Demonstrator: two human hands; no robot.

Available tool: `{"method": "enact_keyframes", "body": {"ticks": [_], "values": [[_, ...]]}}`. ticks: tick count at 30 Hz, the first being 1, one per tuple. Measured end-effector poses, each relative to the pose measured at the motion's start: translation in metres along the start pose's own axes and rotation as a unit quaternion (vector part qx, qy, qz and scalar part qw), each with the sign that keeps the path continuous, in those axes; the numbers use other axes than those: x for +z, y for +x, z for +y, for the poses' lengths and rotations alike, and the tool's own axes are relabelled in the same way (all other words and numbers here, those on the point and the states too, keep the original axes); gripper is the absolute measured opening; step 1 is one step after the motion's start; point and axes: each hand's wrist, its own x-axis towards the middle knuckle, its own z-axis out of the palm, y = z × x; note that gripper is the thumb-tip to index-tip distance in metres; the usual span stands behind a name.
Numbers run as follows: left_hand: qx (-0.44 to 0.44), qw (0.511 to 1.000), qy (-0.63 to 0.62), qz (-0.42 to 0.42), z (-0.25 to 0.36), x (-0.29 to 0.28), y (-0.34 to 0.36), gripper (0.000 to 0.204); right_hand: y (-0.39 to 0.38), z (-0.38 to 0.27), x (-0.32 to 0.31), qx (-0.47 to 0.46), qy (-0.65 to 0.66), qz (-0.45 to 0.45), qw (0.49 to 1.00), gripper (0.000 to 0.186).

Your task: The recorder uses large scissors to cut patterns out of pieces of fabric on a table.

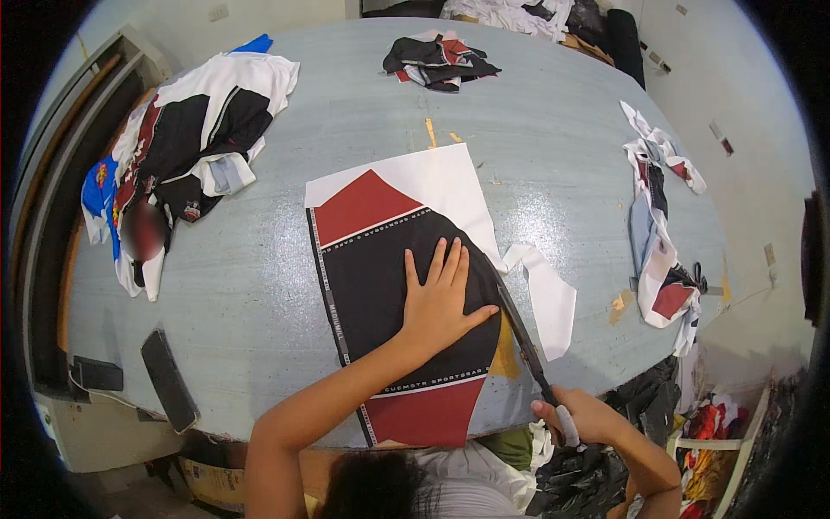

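Note:
A fabric panel (372, 294) in black, dark red and white lies in the middle of the table. My left hand (441, 294) rests flat on its black part with the fingers spread. My right hand (575, 415) grips long dark scissors (523, 333), whose blades lie along the panel's right edge at the curve between the black cloth and the white margin. Just right of the blades, a narrow white offcut (551, 307) curves away from the panel.
The blue-grey table (285, 138) holds garment pieces (207, 112) at left, a bundle (437, 60) at back, scraps (657, 259) at right, a dark phone (169, 381) and small black box (97, 372) at front left. Black plastic bags (640, 398) and a shelf (709, 443) with cloth are lower right.

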Motion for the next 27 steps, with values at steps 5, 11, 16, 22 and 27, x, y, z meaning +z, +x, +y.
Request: {"method": "enact_keyframes", "body": {"ticks": [5,11,16,22,27], "values": [[-0.001,1.0,-0.001,0.004,0.0,0.0,-0.002,0.094,0.004,0.0,0.006,-0.011,0.011,0.028,0.999,0.069],[-0.002,1.0,0.008,-0.002,0.0,0.001,-0.003,0.096,0.004,-0.001,0.008,0.01,-0.001,0.048,0.999,0.061],[0.008,1.0,0.006,-0.014,-0.004,-0.002,-0.003,0.097,0.005,0.01,0.002,-0.03,-0.056,0.06,0.996,0.07],[0.022,0.999,-0.01,-0.031,-0.005,-0.005,-0.004,0.1,0.008,0.002,-0.014,-0.017,-0.07,0.029,0.997,0.07],[0.024,0.999,-0.013,-0.028,-0.005,-0.004,-0.005,0.102,0.016,-0.002,-0.018,-0.033,-0.09,0.054,0.994,0.072]]}}
